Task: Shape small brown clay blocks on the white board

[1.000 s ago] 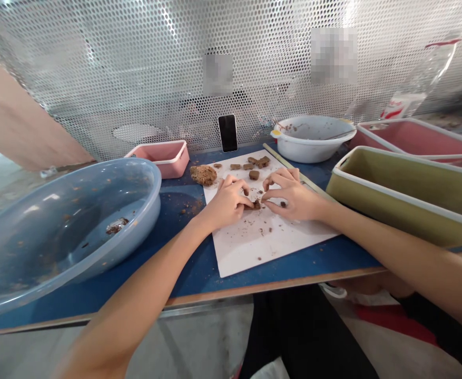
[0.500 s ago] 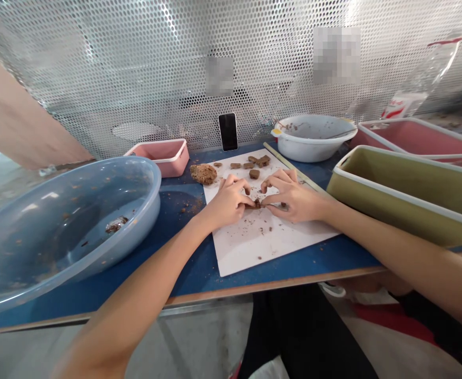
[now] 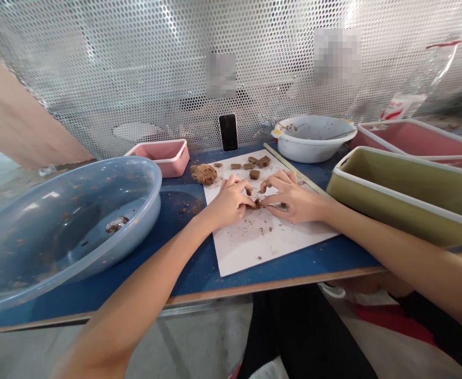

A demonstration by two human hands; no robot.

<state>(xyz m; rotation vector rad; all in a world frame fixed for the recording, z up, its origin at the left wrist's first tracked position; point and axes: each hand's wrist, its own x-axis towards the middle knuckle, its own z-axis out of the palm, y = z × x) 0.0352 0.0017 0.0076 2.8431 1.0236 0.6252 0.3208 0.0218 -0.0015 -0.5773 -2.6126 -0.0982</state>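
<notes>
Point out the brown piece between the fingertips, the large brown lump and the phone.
Brown piece (image 3: pixel 257 203), head view: its visible middle.
Large brown lump (image 3: pixel 203 174), head view: its front face.
Phone (image 3: pixel 228 132), head view: its dark screen.

You cannot read a single word, number or brand with certainty here. The one printed label (image 3: pixel 406 104) you can make out is on the clear plastic bottle (image 3: pixel 432 76), toward the table's (image 3: pixel 193 279) far right corner and beyond the pink plastic bin (image 3: pixel 436 138). The label is white with red printing on its left part, but it is too small and smeared for you to tell the characters, or whether they are letters or a logo. On the smartphone (image 3: pixel 228 132), standing at the table's far edge, you see a plain black screen.
</notes>
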